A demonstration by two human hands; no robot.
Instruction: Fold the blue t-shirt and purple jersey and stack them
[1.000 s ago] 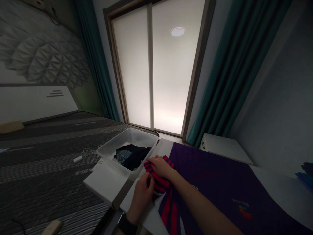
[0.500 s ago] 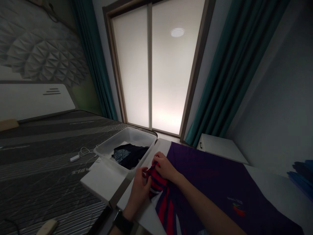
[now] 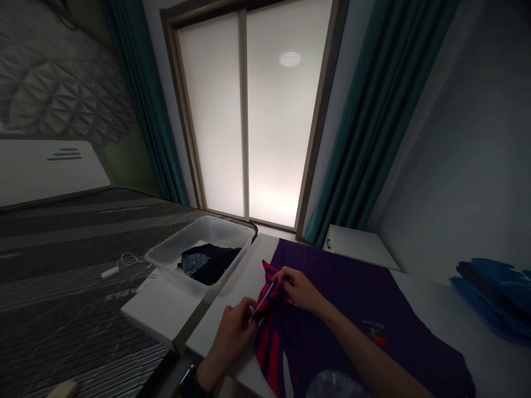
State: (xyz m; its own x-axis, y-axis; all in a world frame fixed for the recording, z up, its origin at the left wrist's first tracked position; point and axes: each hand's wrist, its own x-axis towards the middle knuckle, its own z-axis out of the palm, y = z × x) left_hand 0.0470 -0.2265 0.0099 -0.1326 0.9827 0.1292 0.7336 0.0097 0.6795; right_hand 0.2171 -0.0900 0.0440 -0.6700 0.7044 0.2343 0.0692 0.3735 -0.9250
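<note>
Head view: left hand [image 3: 234,329] and right hand [image 3: 301,291] are pinching the red-striped end of the purple jersey [image 3: 348,290], which is lying spread across the white tabletop [image 3: 244,283]; uneven tugging could be twisting creases in.

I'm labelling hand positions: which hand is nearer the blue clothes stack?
Right. The right hand grips the red-striped cloth, to the left of the blue clothes stack; the left hand, at the same cloth, is farther left.
</note>
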